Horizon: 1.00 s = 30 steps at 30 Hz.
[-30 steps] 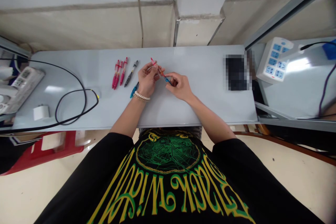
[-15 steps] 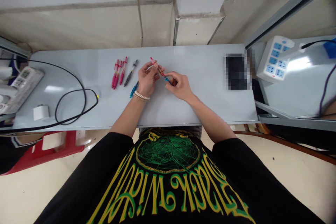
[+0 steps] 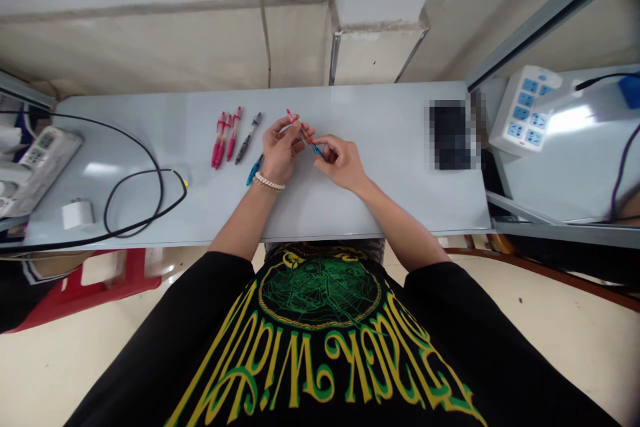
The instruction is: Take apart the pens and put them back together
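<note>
A pen with a pink upper end (image 3: 290, 115) slants between my two hands over the table. My left hand (image 3: 280, 150), wearing a beaded bracelet, is closed on its barrel. The fingers of my right hand (image 3: 344, 161) pinch the blue part (image 3: 319, 150) at the pen's lower end. Whether the blue part sits fully against the barrel I cannot tell. Beside my left wrist lies a blue pen (image 3: 253, 172), partly hidden by it. Further left are a grey-black pen (image 3: 249, 139) and three pink pens, the nearest of them a pink pen (image 3: 233, 135).
On the table's left (image 3: 200, 210) lie a looped black cable (image 3: 163, 180), a white plug adapter (image 3: 77, 215) and a power strip (image 3: 43, 163). A blurred dark rectangle (image 3: 450, 137) is at the right end. Past the metal frame stands a white socket block (image 3: 523, 110).
Both hands keep nearly the same place and hold on the pen. The right fingers have shifted very slightly at the blue part; the view has moved a touch.
</note>
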Tool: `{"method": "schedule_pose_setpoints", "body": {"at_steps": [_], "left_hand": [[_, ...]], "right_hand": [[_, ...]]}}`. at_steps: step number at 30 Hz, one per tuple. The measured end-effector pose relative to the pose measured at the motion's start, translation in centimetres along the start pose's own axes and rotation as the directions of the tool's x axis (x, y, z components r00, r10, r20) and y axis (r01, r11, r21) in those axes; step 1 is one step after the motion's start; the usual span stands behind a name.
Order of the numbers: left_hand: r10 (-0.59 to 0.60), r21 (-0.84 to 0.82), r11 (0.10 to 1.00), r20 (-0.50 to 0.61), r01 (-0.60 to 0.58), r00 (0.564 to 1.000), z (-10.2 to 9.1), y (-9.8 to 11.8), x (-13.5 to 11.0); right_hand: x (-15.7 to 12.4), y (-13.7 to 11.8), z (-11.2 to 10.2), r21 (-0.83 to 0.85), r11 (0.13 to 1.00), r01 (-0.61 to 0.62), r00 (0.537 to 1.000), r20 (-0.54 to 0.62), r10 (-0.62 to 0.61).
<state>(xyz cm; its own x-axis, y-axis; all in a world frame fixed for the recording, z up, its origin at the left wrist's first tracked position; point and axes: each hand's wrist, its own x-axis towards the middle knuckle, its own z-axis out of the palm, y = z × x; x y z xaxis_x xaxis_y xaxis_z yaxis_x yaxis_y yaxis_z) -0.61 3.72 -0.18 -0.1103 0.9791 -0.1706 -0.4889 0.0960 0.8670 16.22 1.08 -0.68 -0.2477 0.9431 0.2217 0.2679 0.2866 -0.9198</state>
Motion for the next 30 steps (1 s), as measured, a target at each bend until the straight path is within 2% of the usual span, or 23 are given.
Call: {"method": "schedule_pose_setpoints", "body": {"at_steps": [21,30], "left_hand": [[-0.007,-0.034,0.999,-0.011,0.006,1.0,-0.01,-0.15,0.12],[-0.017,-0.111,0.994,-0.131,0.002,0.991,0.07,-0.27,0.47]], "right_hand": [[-0.08,-0.12,-0.05,-0.036,0.999,0.003,1.0,0.006,-0.002],[-0.04,0.49,0.23,-0.021,0.999,0.05,0.999,0.008,-0.05]]}}
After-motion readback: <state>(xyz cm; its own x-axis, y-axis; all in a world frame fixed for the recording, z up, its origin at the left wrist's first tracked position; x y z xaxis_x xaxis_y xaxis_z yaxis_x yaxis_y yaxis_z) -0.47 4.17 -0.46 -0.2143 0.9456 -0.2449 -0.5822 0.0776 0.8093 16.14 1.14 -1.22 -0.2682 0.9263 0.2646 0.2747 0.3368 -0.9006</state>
